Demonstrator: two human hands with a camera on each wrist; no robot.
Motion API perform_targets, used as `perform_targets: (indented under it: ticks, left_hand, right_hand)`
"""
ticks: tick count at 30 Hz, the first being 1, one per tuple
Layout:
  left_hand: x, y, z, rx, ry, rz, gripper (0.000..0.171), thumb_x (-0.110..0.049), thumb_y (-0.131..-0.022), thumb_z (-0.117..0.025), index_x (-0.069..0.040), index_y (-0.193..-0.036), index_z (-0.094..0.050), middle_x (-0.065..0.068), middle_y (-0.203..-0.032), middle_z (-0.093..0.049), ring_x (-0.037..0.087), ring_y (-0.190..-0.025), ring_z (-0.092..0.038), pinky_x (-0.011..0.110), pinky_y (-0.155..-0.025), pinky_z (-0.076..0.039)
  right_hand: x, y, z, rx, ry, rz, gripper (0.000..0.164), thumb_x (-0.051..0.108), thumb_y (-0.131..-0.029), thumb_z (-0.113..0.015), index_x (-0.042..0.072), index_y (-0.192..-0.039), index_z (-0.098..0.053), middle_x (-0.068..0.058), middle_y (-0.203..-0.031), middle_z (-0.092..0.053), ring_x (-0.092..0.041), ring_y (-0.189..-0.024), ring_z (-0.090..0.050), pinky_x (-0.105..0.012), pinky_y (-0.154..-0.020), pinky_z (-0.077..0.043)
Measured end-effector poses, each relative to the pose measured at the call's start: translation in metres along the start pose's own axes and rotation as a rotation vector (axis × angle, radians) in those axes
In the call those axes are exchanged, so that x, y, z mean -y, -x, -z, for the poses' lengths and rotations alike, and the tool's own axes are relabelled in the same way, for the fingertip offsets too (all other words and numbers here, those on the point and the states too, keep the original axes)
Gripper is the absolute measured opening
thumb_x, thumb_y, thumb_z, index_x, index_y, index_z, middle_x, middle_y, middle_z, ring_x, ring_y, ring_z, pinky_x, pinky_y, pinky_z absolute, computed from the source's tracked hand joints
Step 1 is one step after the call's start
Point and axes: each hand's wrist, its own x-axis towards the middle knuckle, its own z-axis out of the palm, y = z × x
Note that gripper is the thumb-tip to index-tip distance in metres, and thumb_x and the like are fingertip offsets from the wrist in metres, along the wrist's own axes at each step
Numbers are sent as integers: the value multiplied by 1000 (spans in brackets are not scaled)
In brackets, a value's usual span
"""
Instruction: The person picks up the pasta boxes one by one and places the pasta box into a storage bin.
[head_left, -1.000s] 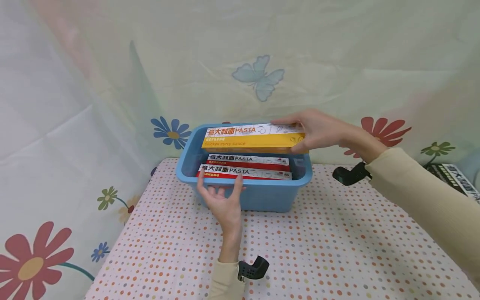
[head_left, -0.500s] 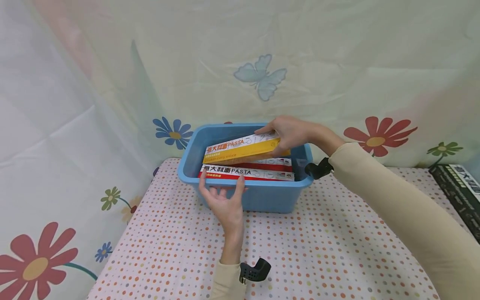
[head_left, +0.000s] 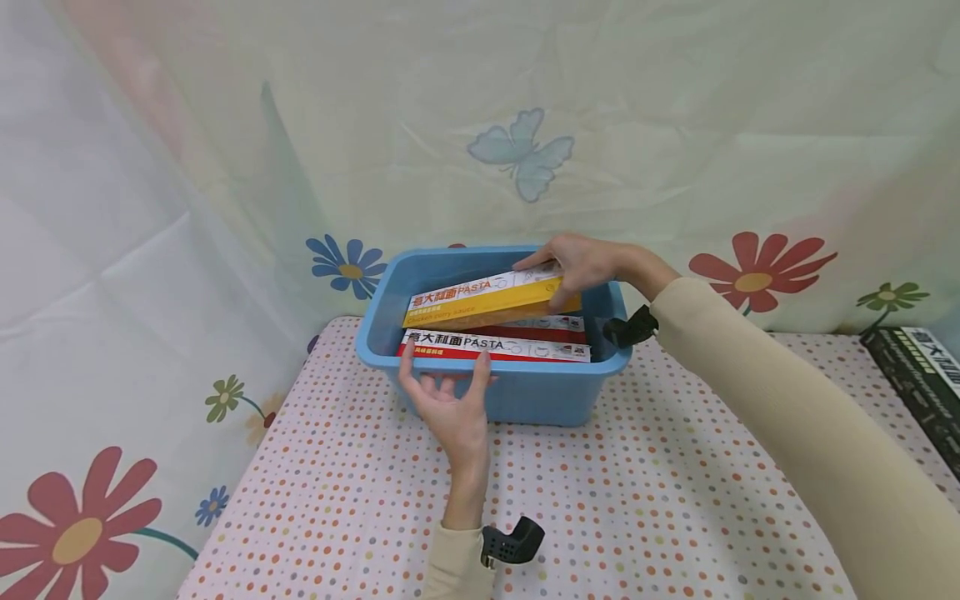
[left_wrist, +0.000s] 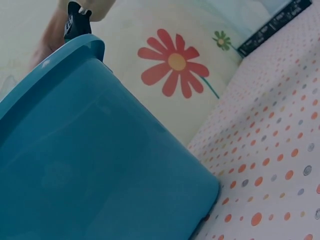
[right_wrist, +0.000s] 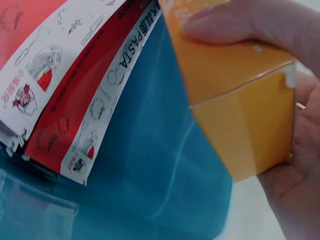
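The blue plastic tub (head_left: 540, 396) stands on the table against the backdrop. My right hand (head_left: 583, 262) pinches the right part of a yellow pasta box (head_left: 468, 308), thumb on the front, fingers over the back. That box is inside the tub's opening, tilted with its right end higher. Below it lie two red-and-white pasta boxes (head_left: 525, 348), side by side, the rear one partly covered. In the right wrist view, the yellow box's end (right_wrist: 245, 130) is apart from the red boxes (right_wrist: 62, 135). My left hand (head_left: 453, 421) holds the tub's front rim, thumb and forefinger over it.
A black box with white print (head_left: 918, 387) lies at the table's right edge. The table wears a dotted cloth (head_left: 630, 492). Behind the tub hangs a flowered backdrop (head_left: 675, 150), which also covers the left side.
My right hand has brought the yellow pasta box left and down into the tub, tilting its left end lower. During the last half second it has barely moved. The left hand stays on the rim.
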Motion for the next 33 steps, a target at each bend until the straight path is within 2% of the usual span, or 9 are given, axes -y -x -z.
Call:
perform_targets:
  ticks: [14,22,26,30,33]
  left_hand:
    - [1,1,-3,14,-5,-5,92,0,-90,-80,-7,-160,-21,33,-149,-41,57,-117,-56,40,-74,-65]
    - [0,3,-3,12,0,3,92,0,-90,-80,-10,-160,-22,32,-150,-41,58,-117,-55,41,-74,-65]
    - [0,4,-1,6,-9,-4,92,0,-89,-80,-8,-160,-22,31,-149,-42,57,-116,-56,42,-73,-65]
    - [0,4,0,5,-9,-5,91,1,-90,-80,-6,-160,-21,31,-149,-42,56,-116,-56,42,-74,-65]
    - [0,4,-1,6,-10,-6,91,0,-90,-80,-7,-159,-22,32,-150,-41,56,-117,-56,41,-75,-65]
  right_hand:
    - [-10,6,-1,33,-128,-77,81,7,-79,-88,-1,-151,-53,-24,-146,-58,-30,-113,-61,-42,-95,-55]
    - [-12,9,-3,37,-145,-92,83,10,-78,-90,0,-152,-52,-22,-145,-60,-30,-115,-60,-44,-99,-54]
    - [-12,8,-4,39,-137,-106,84,11,-78,-90,2,-152,-52,-22,-146,-59,-30,-115,-60,-46,-101,-53]
    - [-14,5,-5,36,-137,-99,83,12,-78,-91,2,-152,-53,-22,-147,-59,-31,-117,-60,-48,-102,-53]
    - [-16,5,-4,28,-196,-61,78,9,-82,-89,-2,-150,-54,-24,-150,-55,-36,-129,-58,-51,-109,-49]
